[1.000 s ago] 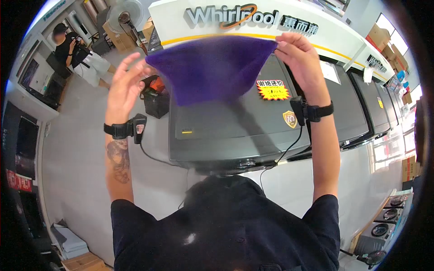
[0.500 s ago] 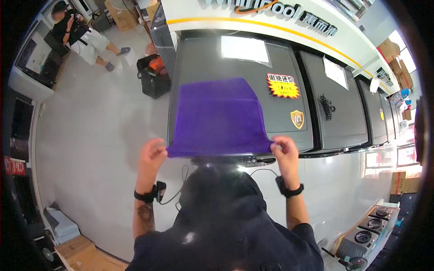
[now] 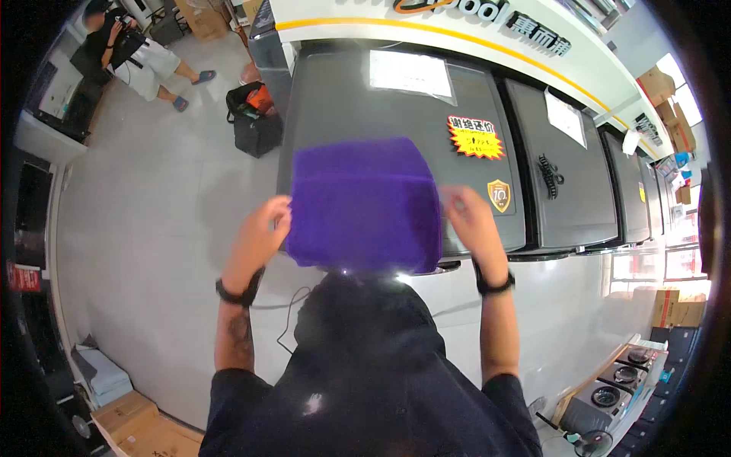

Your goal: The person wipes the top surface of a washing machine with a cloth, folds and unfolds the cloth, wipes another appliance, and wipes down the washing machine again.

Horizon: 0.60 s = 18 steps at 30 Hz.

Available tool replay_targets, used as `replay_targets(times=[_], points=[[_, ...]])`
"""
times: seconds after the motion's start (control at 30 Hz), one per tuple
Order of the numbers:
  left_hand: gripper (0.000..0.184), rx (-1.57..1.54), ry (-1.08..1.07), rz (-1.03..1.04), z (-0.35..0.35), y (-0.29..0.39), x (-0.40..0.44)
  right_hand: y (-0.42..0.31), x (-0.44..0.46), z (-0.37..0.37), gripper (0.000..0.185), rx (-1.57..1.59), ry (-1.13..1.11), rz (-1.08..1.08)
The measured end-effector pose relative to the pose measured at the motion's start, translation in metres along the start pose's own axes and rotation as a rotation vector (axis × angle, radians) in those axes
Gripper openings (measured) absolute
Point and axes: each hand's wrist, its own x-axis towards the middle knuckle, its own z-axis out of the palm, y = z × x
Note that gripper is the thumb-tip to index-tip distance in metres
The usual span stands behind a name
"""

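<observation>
A purple cloth (image 3: 365, 206) lies spread over the dark grey top of an appliance (image 3: 335, 99), its near edge drooping over the front. My left hand (image 3: 266, 228) is at the cloth's left edge, thumb and fingers loosely curled and slightly apart. Beside the right edge, over the appliance top, is my right hand (image 3: 474, 219); its fingers are bent, apart and blurred by motion. Neither hand visibly grips the cloth.
More dark appliances (image 3: 563, 167) stand in a row to the right, one bearing a black hair clip (image 3: 548, 177). A white branded ledge (image 3: 426, 23) runs behind. On the floor left is a black bag (image 3: 257, 129); another person (image 3: 133, 57) stands farther back.
Both hands have let go of the cloth's near corners and moved forward along its sides. The near edge, stretched straight before, now sags down over the front.
</observation>
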Motion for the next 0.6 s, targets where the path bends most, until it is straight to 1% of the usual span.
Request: replay_targets(times=[0.03, 0.1, 0.17, 0.27, 0.3, 0.4, 0.43, 0.5, 0.53, 0.57, 0.6], points=[[0.034, -0.073, -0.073, -0.002, 0.0, 0.017, 0.024, 0.01, 0.03, 0.004, 0.028, -0.014, -0.017, -0.039], [0.036, 0.295, -0.046, 0.381, 0.019, 0.007, 0.08, 0.059, 0.087, 0.032, 0.033, -0.085, 0.095, -0.263], [0.041, 0.476, -0.022, 0.496, 0.041, -0.019, 0.134, 0.061, 0.126, 0.039, 0.042, -0.073, -0.098, 0.038], [0.046, 0.771, -0.086, 0.241, 0.046, -0.006, 0.15, 0.083, 0.152, 0.051, 0.053, -0.172, -0.107, -0.057], [0.047, 0.763, -0.092, 0.233, 0.045, -0.008, 0.154, 0.088, 0.158, 0.051, 0.056, -0.17, -0.21, -0.036], [0.047, 0.652, -0.196, 0.138, 0.037, -0.011, 0.155, 0.053, 0.15, 0.03, 0.057, -0.19, -0.449, 0.036], [0.039, 0.634, -0.178, 0.161, 0.036, -0.012, 0.152, 0.052, 0.149, 0.029, 0.052, -0.223, -0.495, 0.09], [0.029, 0.529, -0.19, 0.226, 0.038, -0.036, 0.159, 0.083, 0.148, 0.041, 0.046, -0.133, -0.461, 0.035], [0.025, 0.478, -0.187, 0.264, 0.035, -0.035, 0.165, 0.085, 0.154, 0.04, 0.042, -0.093, -0.436, -0.001], [0.021, 0.453, -0.165, 0.31, 0.035, -0.036, 0.165, 0.089, 0.159, 0.039, 0.027, -0.082, -0.496, -0.06], [0.021, 0.435, -0.16, 0.336, 0.034, -0.037, 0.168, 0.092, 0.16, 0.041, 0.025, 0.064, -0.469, -0.023]])
